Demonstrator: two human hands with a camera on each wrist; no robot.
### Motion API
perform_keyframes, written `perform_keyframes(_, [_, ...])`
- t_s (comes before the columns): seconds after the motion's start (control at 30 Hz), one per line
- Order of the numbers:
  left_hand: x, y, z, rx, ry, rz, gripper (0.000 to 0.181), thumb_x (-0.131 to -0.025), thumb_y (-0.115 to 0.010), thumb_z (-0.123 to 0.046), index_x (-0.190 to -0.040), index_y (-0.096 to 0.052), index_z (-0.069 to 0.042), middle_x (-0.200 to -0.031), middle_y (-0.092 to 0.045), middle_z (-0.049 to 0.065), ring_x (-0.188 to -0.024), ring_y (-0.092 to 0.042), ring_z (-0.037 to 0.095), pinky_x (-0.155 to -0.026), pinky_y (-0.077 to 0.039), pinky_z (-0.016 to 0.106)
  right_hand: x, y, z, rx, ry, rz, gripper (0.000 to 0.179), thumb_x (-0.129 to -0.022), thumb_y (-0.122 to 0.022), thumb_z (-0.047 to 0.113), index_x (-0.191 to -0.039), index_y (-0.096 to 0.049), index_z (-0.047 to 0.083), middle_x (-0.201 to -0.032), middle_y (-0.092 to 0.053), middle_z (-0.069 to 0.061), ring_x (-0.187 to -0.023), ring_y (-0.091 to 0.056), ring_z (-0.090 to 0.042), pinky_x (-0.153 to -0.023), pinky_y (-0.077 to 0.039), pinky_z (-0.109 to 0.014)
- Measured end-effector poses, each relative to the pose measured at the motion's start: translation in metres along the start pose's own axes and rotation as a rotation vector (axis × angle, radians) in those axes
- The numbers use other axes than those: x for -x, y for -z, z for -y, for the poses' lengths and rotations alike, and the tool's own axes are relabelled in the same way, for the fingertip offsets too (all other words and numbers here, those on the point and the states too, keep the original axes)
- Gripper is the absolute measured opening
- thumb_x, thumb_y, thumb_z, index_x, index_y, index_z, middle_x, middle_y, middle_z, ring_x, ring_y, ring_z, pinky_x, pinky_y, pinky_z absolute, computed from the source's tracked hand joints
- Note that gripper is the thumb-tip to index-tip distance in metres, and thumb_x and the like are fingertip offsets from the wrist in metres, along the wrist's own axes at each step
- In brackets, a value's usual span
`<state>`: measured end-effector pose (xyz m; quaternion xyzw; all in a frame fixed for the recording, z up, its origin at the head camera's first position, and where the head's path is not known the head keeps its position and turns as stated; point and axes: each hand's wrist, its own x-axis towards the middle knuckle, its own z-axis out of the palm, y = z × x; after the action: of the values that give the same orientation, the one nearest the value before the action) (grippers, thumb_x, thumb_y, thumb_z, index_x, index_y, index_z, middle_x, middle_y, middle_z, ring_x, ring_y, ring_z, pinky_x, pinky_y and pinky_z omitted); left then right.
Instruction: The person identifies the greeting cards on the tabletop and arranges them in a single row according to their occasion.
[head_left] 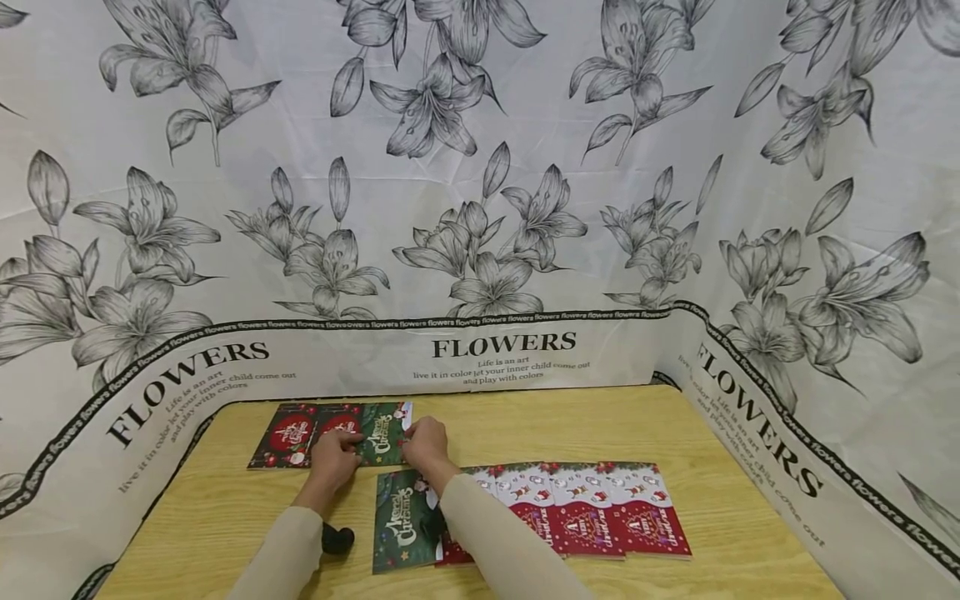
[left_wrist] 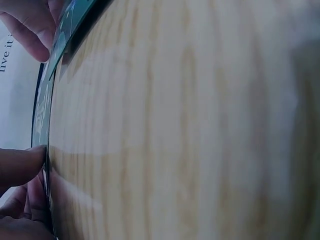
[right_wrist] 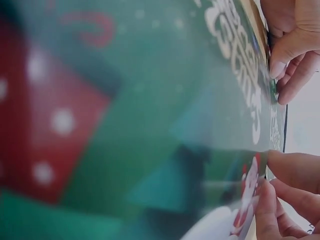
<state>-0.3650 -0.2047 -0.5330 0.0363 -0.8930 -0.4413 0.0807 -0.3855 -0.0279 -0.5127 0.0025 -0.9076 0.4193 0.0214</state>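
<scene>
A dark green Merry Christmas card [head_left: 383,429] lies at the right end of a row at the back left of the table. My left hand [head_left: 335,458] pinches its left side; in the left wrist view the thumb [left_wrist: 22,167] rests along the card's near edge with curled fingers below. On the right side, my right hand [head_left: 427,442] pinches the same card, its fingertips [right_wrist: 267,200] right at the edge. Left of it in the row are two dark cards with red round centres [head_left: 292,435], the second partly hidden by my left hand.
Nearer the front, another green card [head_left: 397,525] heads a row of several overlapping red-and-white Christmas cards [head_left: 648,512]; my right sleeve covers part of them. A flower-printed cloth [head_left: 502,250] walls the wooden table [head_left: 750,533] at the back and sides.
</scene>
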Motion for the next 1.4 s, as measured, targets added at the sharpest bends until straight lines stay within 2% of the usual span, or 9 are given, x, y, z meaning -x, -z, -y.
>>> perform_keyframes(0.43, [-0.003,0.003,0.000,-0.004,0.007,0.023,0.034,-0.087,-0.072,0.013,-0.121,-0.074,0.007,-0.097,-0.067,0.018,-0.091,-0.063,0.033,-0.080,-0.056,0.053,-0.007,-0.007,-0.003,-0.001,-0.011,-0.003,0.024,-0.078,-0.085,-0.003,-0.101,-0.082,0.003,-0.100,-0.074,-0.011,-0.102,-0.069,-0.031,-0.076,-0.060,-0.036])
perform_keyframes(0.87, [-0.001,-0.001,-0.004,0.012,0.042,0.032,0.035,-0.087,-0.069,0.015,-0.121,-0.074,0.008,-0.100,-0.067,0.020,-0.094,-0.062,0.034,-0.077,-0.055,0.047,0.007,0.002,-0.001,0.001,0.018,0.002,0.023,-0.083,-0.082,-0.003,-0.106,-0.081,-0.001,-0.102,-0.075,-0.013,-0.100,-0.071,-0.032,-0.075,-0.061,-0.038])
perform_keyframes(1.07, [-0.002,-0.001,-0.006,-0.013,0.023,0.030,0.041,-0.082,-0.064,0.018,-0.121,-0.073,0.009,-0.101,-0.067,0.021,-0.085,-0.056,0.030,-0.067,-0.043,0.039,0.008,0.004,0.002,0.018,0.014,-0.005,0.024,-0.081,-0.084,-0.003,-0.104,-0.081,-0.001,-0.101,-0.075,-0.013,-0.099,-0.071,-0.032,-0.076,-0.061,-0.038])
perform_keyframes(1.2, [-0.004,-0.001,-0.007,-0.039,-0.001,0.032,0.045,-0.078,-0.061,0.021,-0.120,-0.073,0.010,-0.103,-0.068,0.023,-0.083,-0.053,0.029,-0.067,-0.040,0.038,0.009,0.005,0.003,0.033,0.013,-0.016,0.025,-0.079,-0.084,-0.004,-0.104,-0.082,0.000,-0.101,-0.075,-0.012,-0.099,-0.071,-0.030,-0.076,-0.060,-0.036])
perform_keyframes(1.27, [-0.006,-0.002,-0.007,-0.050,-0.003,0.035,0.046,-0.078,-0.060,0.021,-0.120,-0.073,0.010,-0.109,-0.069,0.025,-0.088,-0.057,0.032,-0.069,-0.041,0.039,0.008,0.004,0.003,0.031,0.013,-0.018,0.025,-0.080,-0.084,-0.004,-0.104,-0.082,0.001,-0.102,-0.075,-0.012,-0.100,-0.071,-0.030,-0.076,-0.060,-0.036])
perform_keyframes(1.4, [-0.007,-0.001,-0.007,-0.078,-0.001,0.053,0.046,-0.078,-0.059,0.022,-0.121,-0.073,0.010,-0.121,-0.067,0.030,-0.111,-0.061,0.045,-0.075,-0.047,0.042,0.007,0.001,0.001,0.033,0.016,-0.020,0.027,-0.079,-0.082,-0.005,-0.107,-0.081,0.000,-0.104,-0.076,-0.013,-0.103,-0.070,-0.032,-0.078,-0.061,-0.037])
